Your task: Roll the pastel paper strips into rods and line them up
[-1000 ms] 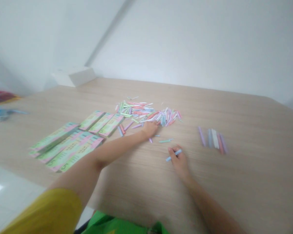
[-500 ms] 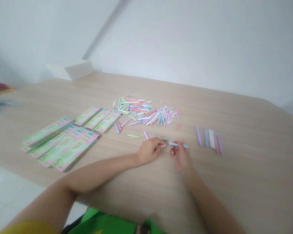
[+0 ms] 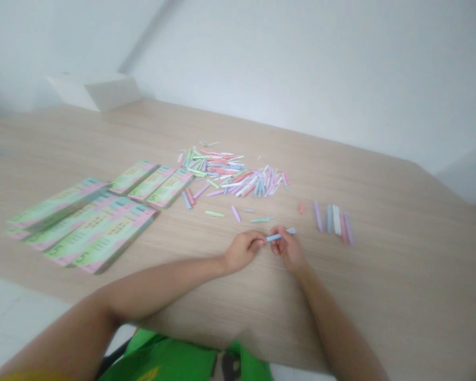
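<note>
1. Well, the blue stick (image 3: 275,238) is between the two hands, at the near middle of the table (image 3: 400,275), tilted slightly with its right end farther from the person. The right hand (image 3: 289,251) has thumb and fingers closed around it; a light pinch, I'd judge, so a hard push on the end could make it twist or slip.

2. The left hand (image 3: 244,250) has its fingers curled and the tips drawn together at the stick's left end. Whether they grip it, or pinch some small piece against it, I cannot tell from here. Anything that small could drop if the two hands fell out of line.

3. Just beyond the fingers lie a green stick (image 3: 261,220) and a purple stick (image 3: 236,213), loose on the bare wood — a knuckle or wrist brushing past could set either rolling.

4. On the right, a short red piece (image 3: 301,208) sits apart from the row of sticks (image 3: 336,219). A careless right sleeve or forearm swinging that way could knock the row crooked.

5. Farther off, the mixed heap (image 3: 257,182) is tangled, so pulling one out could scatter others toward the printed packs (image 3: 115,238) on the left.
</note>
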`<state>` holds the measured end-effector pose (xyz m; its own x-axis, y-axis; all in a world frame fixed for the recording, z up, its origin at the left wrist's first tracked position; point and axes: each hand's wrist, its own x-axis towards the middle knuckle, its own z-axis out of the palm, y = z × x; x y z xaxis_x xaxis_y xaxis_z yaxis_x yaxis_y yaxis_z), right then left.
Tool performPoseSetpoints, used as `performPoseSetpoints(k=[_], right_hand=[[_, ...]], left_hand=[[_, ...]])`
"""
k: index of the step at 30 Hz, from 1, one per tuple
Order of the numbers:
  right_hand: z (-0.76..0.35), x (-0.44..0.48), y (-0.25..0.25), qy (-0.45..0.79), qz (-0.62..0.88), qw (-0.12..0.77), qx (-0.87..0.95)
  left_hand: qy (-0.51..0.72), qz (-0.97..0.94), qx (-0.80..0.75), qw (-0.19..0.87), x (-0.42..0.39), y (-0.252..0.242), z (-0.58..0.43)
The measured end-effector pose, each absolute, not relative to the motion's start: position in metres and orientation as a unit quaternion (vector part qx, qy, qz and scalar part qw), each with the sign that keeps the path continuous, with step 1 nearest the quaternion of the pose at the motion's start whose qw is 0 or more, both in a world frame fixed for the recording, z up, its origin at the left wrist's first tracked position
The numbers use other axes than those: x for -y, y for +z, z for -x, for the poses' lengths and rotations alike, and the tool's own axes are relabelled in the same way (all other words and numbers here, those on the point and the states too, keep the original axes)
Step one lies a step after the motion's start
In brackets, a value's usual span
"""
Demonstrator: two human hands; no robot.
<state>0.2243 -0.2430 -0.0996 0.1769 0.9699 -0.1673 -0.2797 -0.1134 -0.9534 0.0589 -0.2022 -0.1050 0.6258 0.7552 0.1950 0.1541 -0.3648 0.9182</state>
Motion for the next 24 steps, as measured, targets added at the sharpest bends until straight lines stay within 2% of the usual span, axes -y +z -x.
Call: performPoseSetpoints(k=[8,12,16,24], right_hand=[[-0.22,0.246,-0.096,0.54,0.5,0.574,0.359],[-0.216,0.245,-0.097,0.53,0.482,0.598,0.359],[-0.212,0.246,-0.094,0.572,0.425,0.644,0.278],[-0.195,0.251,-0.095,0.631,0.351,0.655,0.224]], left_hand=[[0.334,-0.732,-0.329,0.495,0.202,-0.108,-0.065],[0.376,-0.719,-0.259,0.524,0.197,-0.111,-0.063],[0.415,-0.696,-0.211,0.546,0.19,-0.114,-0.061],[0.393,-0.484,-0.322,0.712,0.187,-0.114,-0.063]])
